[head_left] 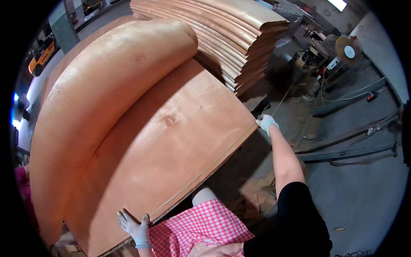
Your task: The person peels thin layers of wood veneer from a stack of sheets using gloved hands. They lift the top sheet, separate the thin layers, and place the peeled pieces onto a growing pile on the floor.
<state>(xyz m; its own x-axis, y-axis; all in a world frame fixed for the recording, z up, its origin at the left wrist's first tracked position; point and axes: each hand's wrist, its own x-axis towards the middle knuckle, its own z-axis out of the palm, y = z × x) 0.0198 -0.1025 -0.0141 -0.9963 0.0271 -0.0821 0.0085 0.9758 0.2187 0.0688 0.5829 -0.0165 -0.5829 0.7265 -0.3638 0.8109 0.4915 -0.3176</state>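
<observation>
A large reddish-brown wood veneer sheet (205,124) lies flat on a stack in front of me. Along its near edge runs a thin pale tape (192,182). My left hand (136,229), in a whitish glove, rests open with spread fingers at the near edge, beside the tape's left end. At the sheet's right corner, my gloved right hand (267,123) has its fingers closed on the tape, which stretches on past it toward a machine. Just what lies under those fingertips is partly hidden. Another veneer sheet (111,73) curls up in a big roll over the left part.
A tall stack of folded veneer sheets (222,38) stands behind. At the right is a machine (310,55) with a brown tape roll (349,52) and cables. Veneer scraps (257,195) lie below the near edge. A person's magenta sleeve (23,184) shows at the left; farther back stands a yellow vehicle (43,55).
</observation>
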